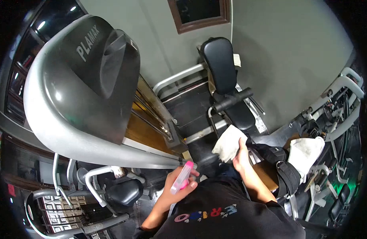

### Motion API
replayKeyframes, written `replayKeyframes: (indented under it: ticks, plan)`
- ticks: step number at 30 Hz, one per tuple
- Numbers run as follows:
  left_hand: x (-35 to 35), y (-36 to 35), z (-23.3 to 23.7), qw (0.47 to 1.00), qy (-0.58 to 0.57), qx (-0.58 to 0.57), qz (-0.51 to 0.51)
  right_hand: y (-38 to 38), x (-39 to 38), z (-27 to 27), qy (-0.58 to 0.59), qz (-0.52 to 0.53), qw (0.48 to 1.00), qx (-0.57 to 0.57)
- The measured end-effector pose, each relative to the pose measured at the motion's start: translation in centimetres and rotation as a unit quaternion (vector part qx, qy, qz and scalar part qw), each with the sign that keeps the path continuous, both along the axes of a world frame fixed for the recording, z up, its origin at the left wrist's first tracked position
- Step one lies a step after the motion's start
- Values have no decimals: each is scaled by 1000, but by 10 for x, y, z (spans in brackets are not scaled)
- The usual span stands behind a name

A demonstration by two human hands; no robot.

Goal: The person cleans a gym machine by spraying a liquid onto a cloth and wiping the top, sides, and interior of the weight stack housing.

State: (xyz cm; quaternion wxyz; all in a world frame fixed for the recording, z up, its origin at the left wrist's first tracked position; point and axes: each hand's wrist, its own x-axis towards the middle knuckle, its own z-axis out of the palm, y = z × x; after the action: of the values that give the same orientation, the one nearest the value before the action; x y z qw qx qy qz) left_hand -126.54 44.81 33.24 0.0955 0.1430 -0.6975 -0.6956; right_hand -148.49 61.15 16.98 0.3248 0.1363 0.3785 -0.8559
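Note:
My left hand [172,193] is closed around a small clear bottle [182,179] with a pink top, held tilted in front of my body. A folded white cloth [229,144] is in my right hand [242,158], the thumb lying along its edge. Just above and left of the bottle is the lower edge of a large grey and black gym machine housing [84,91] marked PLAMAX. Beyond the cloth stands a black padded exercise seat [220,65] with a roller pad [233,99].
To my right, a second white cloth [306,155] lies over equipment beside a black strap [287,177]. Another machine with a black seat [125,190] stands at lower left. Metal frames [344,89] line the right side. A wood-framed window [201,14] is in the grey wall.

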Motion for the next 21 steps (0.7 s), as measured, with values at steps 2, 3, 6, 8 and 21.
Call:
replayKeyframes:
  ticks: [2, 3, 6, 8, 21]
  plan:
    - [6, -6, 21, 999, 33, 7, 39, -20, -4, -9, 22, 42, 999, -2]
    - [14, -17, 33, 994, 69, -79, -5, -31, -7, -14, 33, 58, 998, -1]
    - [52, -40, 84, 978, 64, -196, -22, -65, -19, -13, 59, 111, 992, 7]
    - [62, -44, 135, 943, 96, -319, 22, -89, -29, -5, 61, 176, 982, 14]
    - [-25, -38, 320, 559, -206, -709, 378, -183, -137, 49, 165, 246, 953, -69]
